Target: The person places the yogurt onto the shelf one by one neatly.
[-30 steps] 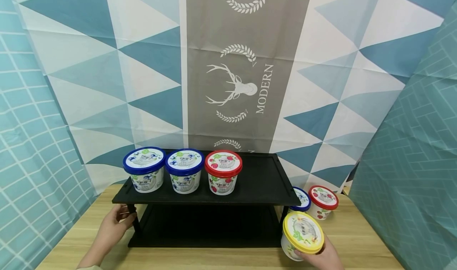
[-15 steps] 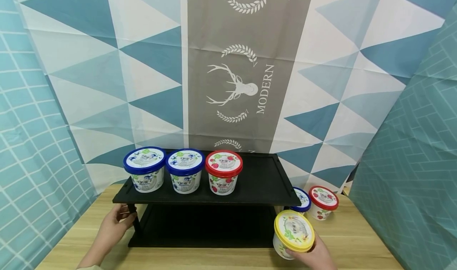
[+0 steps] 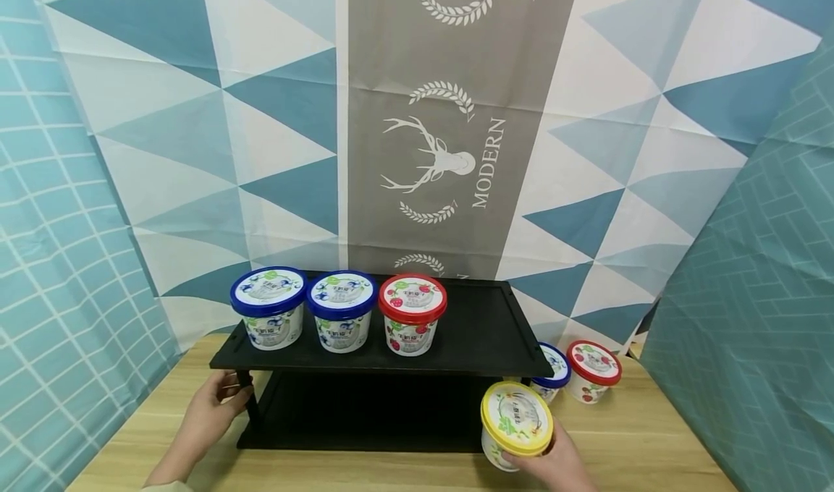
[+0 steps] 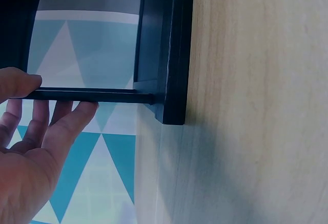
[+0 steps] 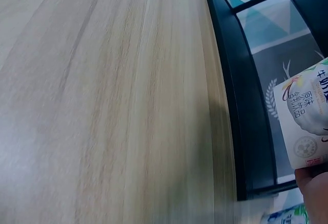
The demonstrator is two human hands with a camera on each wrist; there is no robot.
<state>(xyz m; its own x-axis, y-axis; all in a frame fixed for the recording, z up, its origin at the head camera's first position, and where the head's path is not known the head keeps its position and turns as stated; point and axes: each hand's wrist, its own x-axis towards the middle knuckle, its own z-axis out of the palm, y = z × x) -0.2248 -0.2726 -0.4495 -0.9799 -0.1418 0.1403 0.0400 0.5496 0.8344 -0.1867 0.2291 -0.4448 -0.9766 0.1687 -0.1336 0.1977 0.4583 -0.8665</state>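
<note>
My left hand (image 3: pixel 211 414) grips the front left post (image 3: pixel 247 398) of a black two-tier shelf (image 3: pixel 491 325). In the left wrist view the thumb lies on one side of that post (image 4: pixel 115 95), the fingers on the other. My right hand (image 3: pixel 559 461) holds a white paper tub with a yellow lid (image 3: pixel 519 414), tilted, at the front right corner of the lower tier. The right wrist view shows the tub's printed side (image 5: pixel 302 114) and only part of the hand. Along the upper tier stand two blue-lidded tubs (image 3: pixel 270 293) and a red-lidded tub (image 3: pixel 412 300).
Behind the shelf's right end, a blue-lidded tub (image 3: pixel 554 365) and a red-lidded tub (image 3: pixel 594 369) stand on the wooden table (image 3: pixel 651 441). The shelf partly hides the blue one. A patterned cloth (image 3: pixel 430 116) hangs close behind.
My right hand has carried the yellow-lidded tub leftward, toward the front of the lower tier. My left hand keeps its grip on the post, and the tubs on top stand as before.
</note>
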